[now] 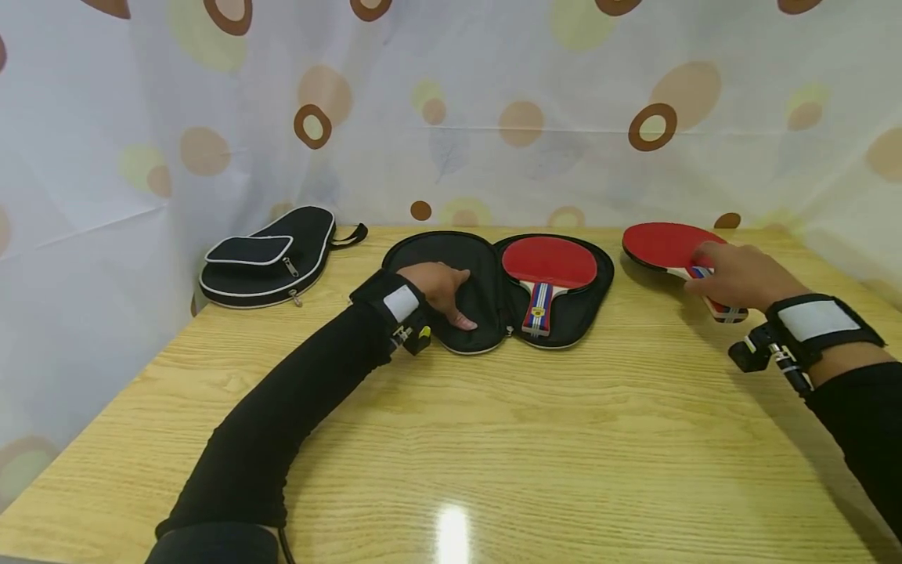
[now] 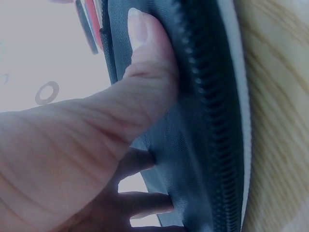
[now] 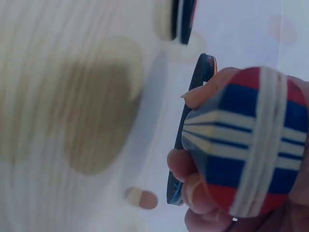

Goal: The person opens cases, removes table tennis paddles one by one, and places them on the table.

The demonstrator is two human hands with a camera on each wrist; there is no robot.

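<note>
An unzipped black case (image 1: 479, 294) lies spread on the table, a red paddle (image 1: 550, 262) resting in its right half with the handle toward the front. My left hand (image 1: 438, 288) rests on the left half; in the left wrist view its thumb and fingers touch the dark lining (image 2: 166, 125) beside the zipper. At the right, my right hand (image 1: 743, 276) grips a second red paddle (image 1: 665, 244) by its handle, the blade pointing back and left. The striped handle end (image 3: 246, 140) fills much of the right wrist view, with fingers curled round it.
A closed black case (image 1: 271, 262) with white piping, a small front pocket and a strap lies at the back left. Behind the wooden table (image 1: 451, 439) hangs a white curtain (image 1: 451, 94) with brown and yellow circles.
</note>
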